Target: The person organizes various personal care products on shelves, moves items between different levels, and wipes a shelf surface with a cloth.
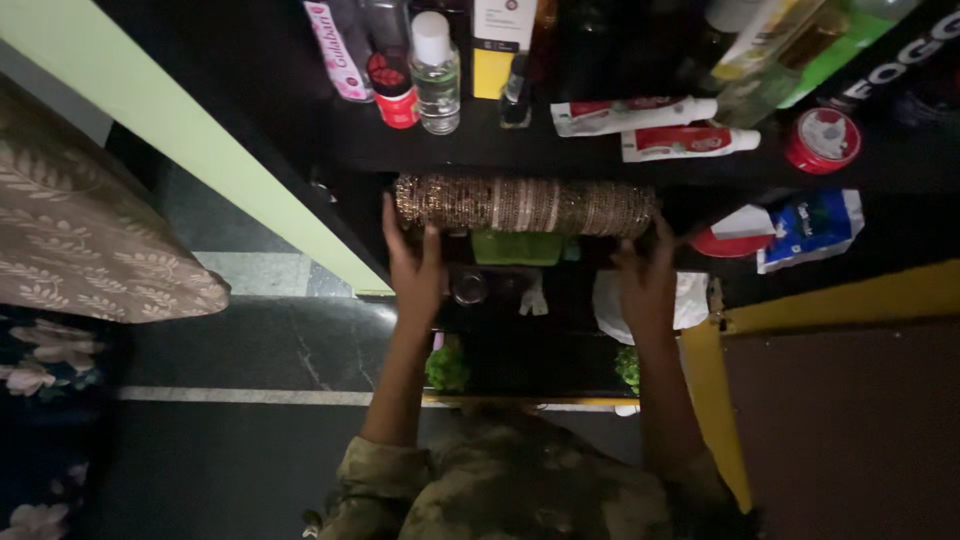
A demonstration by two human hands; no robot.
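Note:
A long horizontal roll of several stacked bangles (525,205), gold and glittery, lies at the front edge of a dark shelf (470,150). My left hand (413,265) grips its left end from below. My right hand (648,280) holds its right end. Both arms reach up from olive patterned sleeves at the bottom of the view.
On the shelf behind stand a pink bottle (338,45), a clear bottle with a white cap (436,75), two toothpaste tubes (640,115) and a red round tin (822,140). Below are a green box (518,248), a blue-white packet (812,228) and a floral cloth (90,230) at left.

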